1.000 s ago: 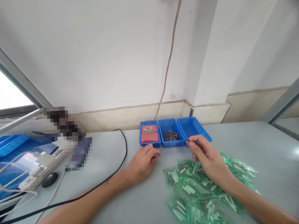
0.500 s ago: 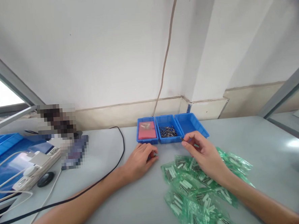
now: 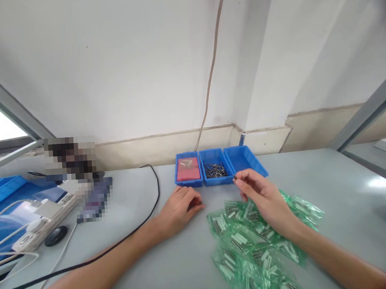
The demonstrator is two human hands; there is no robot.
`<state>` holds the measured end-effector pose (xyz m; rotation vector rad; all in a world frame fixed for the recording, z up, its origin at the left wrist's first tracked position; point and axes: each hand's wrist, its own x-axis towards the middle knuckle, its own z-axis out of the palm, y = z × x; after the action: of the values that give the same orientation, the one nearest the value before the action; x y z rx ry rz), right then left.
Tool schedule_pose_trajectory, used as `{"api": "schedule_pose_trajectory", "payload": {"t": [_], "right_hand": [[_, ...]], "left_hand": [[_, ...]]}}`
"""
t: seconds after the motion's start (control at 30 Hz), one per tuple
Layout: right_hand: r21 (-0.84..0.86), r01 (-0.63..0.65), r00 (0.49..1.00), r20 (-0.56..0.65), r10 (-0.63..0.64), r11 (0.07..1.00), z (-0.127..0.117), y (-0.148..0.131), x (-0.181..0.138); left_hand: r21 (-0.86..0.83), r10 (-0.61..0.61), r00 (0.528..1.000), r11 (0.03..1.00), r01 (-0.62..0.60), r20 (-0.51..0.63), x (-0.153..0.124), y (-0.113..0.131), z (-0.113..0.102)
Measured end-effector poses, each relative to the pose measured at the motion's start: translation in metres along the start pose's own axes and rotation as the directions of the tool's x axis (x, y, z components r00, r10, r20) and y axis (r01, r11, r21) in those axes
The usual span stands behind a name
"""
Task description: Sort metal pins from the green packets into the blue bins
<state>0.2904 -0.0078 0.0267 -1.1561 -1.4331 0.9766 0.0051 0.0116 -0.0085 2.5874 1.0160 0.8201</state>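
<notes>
Fingers (image 3: 246,188) of the right hand (image 3: 266,196) pinch a small dark piece (image 3: 234,178) near the middle blue tray (image 3: 219,181); a light, steady pinch should serve best. The left hand (image 3: 177,208) rests curled, its contents indistinct.

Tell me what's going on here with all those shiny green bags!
A person is using two bare hands at a grey table. The right hand pinches a small dark piece near the middle blue plastic tray, which holds loose, slim metal pieces. The left hand rests, curled, on the table; a small dark bit shows there, too hidden to name. See-through green plastic bags with white and metal pieces inside lie heaped close to the right hand.
</notes>
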Motion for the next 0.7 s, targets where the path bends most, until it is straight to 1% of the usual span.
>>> {"api": "schedule_pose_trajectory", "payload": {"t": [0.1, 0.23, 0.3, 0.33, 0.37, 0.43, 0.5, 0.53, 0.6, 0.7], "right_hand": [[0.006, -0.007, 1.0, 0.008, 0.007, 1.0, -0.001, 0.003, 0.0], [0.031, -0.02, 0.999, 0.035, 0.019, 0.999, -0.002, 0.007, 0.001], [0.095, -0.051, 0.997, 0.064, 0.045, 0.994, -0.002, 0.006, 0.002], [0.159, -0.084, 0.994, 0.084, 0.071, 0.984, -0.002, 0.005, 0.002], [0.238, -0.128, 0.988, 0.112, 0.103, 0.963, -0.001, 0.002, 0.002], [0.413, -0.229, 0.969, 0.182, 0.167, 0.882, 0.0, -0.003, 0.002], [0.523, -0.296, 0.951, 0.24, 0.195, 0.799, 0.0, -0.008, 0.001], [0.555, -0.316, 0.945, 0.257, 0.202, 0.77, 0.0, -0.01, 0.001], [0.582, -0.334, 0.939, 0.27, 0.211, 0.741, 0.0, -0.01, 0.002], [0.575, -0.316, 0.945, 0.258, 0.199, 0.755, -0.001, -0.006, 0.002]], "left_hand": [[0.018, 0.025, 1.0, 1.0, -0.025, -0.008, 0.0, 0.0, -0.001], [0.036, 0.02, 1.0, 0.999, -0.02, -0.003, 0.001, 0.001, -0.002], [0.041, 0.019, 1.0, 0.999, -0.019, 0.0, 0.001, 0.002, -0.002], [0.042, 0.018, 1.0, 0.999, -0.018, 0.003, 0.002, 0.002, -0.003], [0.042, 0.017, 1.0, 0.999, -0.017, 0.005, 0.002, 0.003, -0.003], [0.041, 0.013, 1.0, 0.999, -0.014, 0.01, 0.002, 0.003, -0.004], [0.043, 0.016, 1.0, 0.999, -0.017, 0.01, 0.002, 0.003, -0.004], [0.046, 0.018, 1.0, 0.999, -0.019, 0.01, 0.002, 0.004, -0.004], [0.051, 0.022, 1.0, 0.998, -0.022, 0.012, 0.001, 0.003, -0.004], [0.054, 0.025, 1.0, 0.998, -0.025, 0.011, 0.001, 0.002, -0.003]]}}
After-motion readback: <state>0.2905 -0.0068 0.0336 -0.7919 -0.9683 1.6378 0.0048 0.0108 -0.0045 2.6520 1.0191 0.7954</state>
